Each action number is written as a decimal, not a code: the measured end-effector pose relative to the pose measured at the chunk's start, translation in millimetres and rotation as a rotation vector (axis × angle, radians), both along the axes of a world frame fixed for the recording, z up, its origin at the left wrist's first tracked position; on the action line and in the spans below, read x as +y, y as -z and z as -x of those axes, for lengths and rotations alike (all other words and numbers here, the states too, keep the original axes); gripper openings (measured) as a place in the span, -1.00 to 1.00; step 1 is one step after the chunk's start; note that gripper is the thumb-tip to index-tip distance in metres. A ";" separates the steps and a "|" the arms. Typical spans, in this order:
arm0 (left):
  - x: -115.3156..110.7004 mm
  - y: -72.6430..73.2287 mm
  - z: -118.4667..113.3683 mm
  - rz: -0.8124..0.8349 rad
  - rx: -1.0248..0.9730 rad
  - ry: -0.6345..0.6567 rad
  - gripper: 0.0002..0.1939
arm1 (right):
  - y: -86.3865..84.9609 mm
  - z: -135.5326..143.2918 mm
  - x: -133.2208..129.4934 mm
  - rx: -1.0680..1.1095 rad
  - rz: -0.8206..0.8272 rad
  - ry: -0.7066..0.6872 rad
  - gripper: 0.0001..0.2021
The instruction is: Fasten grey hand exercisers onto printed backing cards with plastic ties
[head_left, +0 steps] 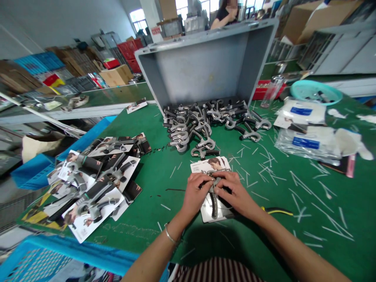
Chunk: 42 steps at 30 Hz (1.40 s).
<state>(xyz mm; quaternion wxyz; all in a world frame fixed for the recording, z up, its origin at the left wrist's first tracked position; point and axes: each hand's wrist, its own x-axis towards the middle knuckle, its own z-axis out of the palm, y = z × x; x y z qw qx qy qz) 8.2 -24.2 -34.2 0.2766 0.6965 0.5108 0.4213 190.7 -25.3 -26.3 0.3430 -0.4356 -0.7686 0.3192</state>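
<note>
Easiest lane is the green tabletop [160,176] left of centre, between the left hand [195,196] and the heap of carded hand grips [100,188] on the frame's left. Going up the middle is a no: loose grips [202,125] pile up there, with a big grey crate [205,66] behind. Lower right's passable, just thin white strips [267,168] lying about; plastic bags [305,135] clog the upper right.

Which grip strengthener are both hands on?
The grip strengthener on the card between left hand and right hand; the rest lie in the heap by the grey crate or the carded pile.
</note>
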 end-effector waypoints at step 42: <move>6.3 -24.2 -1.7 0.037 0.115 -0.008 -0.89 | 9.0 2.4 3.6 0.096 0.022 0.105 -0.87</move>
